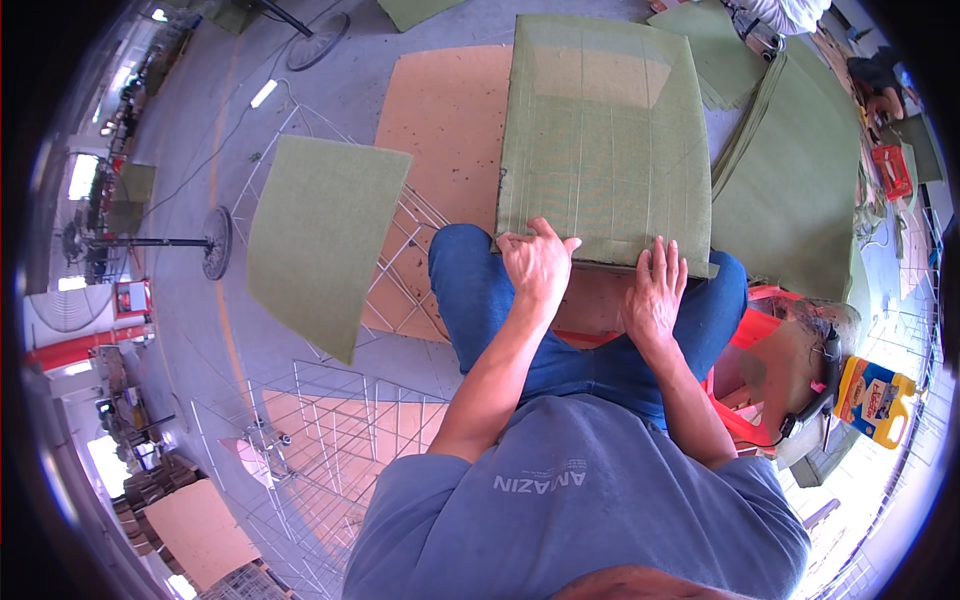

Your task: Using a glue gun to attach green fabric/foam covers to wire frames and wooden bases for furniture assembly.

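Observation:
A panel of green mesh fabric (pixel 600 150) lies over a wire frame that rests on my knees, its wires showing through as pale lines. My left hand (pixel 538 265) is at the near left corner, its fingers bent over the fabric's edge and closed on it. Along the near edge, toward the right corner, my right hand (pixel 655 295) lies with its fingers stretched out on the fabric. Its thumb is hard to make out. The underside of the near edge is hidden from me.
A loose green fabric piece (pixel 320 230) lies on wire frames (pixel 340 430) to the left. Stacked green sheets (pixel 790 170) stand at the right. Brown cardboard (pixel 440 110) covers the floor ahead. Beside me are a red plastic stool (pixel 740 350) and a yellow-and-blue case (pixel 875 402).

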The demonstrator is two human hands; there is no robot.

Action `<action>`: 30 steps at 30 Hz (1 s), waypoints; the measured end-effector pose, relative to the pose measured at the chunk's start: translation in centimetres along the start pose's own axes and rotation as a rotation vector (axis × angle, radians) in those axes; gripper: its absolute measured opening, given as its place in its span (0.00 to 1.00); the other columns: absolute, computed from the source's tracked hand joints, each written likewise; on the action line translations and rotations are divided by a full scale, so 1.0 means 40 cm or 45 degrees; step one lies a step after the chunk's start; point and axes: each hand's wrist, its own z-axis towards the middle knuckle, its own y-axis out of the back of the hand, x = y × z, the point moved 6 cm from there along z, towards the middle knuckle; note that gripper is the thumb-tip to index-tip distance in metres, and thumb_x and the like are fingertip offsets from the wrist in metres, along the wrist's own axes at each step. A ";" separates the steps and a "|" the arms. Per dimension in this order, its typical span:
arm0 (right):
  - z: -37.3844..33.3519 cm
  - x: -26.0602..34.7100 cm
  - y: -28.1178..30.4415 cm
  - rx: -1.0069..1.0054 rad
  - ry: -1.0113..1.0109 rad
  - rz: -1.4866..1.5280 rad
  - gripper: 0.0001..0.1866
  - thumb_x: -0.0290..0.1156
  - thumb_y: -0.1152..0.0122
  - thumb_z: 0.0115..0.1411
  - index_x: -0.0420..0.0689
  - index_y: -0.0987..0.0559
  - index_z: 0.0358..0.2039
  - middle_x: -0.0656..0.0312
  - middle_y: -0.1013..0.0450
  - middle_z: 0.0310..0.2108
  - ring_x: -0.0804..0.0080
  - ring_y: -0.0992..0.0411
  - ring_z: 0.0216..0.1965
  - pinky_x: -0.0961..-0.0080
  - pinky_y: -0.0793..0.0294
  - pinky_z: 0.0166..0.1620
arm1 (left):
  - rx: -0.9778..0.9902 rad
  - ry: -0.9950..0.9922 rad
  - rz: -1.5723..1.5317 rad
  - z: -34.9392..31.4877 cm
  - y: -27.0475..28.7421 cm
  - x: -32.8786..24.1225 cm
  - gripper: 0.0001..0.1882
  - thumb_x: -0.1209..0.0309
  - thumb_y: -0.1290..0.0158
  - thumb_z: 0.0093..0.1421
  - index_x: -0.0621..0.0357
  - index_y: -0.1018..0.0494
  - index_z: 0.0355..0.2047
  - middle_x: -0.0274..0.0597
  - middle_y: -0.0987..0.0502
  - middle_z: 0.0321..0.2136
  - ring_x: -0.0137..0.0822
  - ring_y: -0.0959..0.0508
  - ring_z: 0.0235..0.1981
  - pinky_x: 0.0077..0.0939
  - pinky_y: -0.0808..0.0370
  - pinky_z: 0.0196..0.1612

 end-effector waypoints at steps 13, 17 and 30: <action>0.000 -0.002 0.008 0.000 0.002 0.028 0.34 0.26 0.41 0.52 0.30 0.28 0.61 0.41 0.44 0.72 0.41 0.53 0.76 0.41 0.57 0.75 | -0.044 0.002 -0.016 -0.004 -0.004 0.003 0.36 0.41 0.38 0.58 0.69 0.26 0.40 0.53 0.20 0.17 0.49 0.17 0.27 0.40 0.27 0.51; -0.001 -0.003 0.008 0.002 0.002 0.032 0.34 0.26 0.40 0.51 0.30 0.28 0.61 0.41 0.45 0.72 0.40 0.54 0.76 0.41 0.58 0.75 | -0.057 -0.003 -0.018 -0.005 0.001 0.001 0.35 0.40 0.38 0.58 0.67 0.26 0.38 0.52 0.21 0.16 0.49 0.18 0.27 0.40 0.27 0.51; -0.005 0.000 0.012 0.005 0.000 0.047 0.34 0.26 0.39 0.51 0.30 0.28 0.61 0.40 0.44 0.72 0.40 0.54 0.76 0.41 0.58 0.75 | -0.235 -0.078 0.056 -0.022 -0.002 0.003 0.34 0.40 0.41 0.61 0.67 0.27 0.36 0.61 0.20 0.20 0.53 0.18 0.30 0.42 0.28 0.51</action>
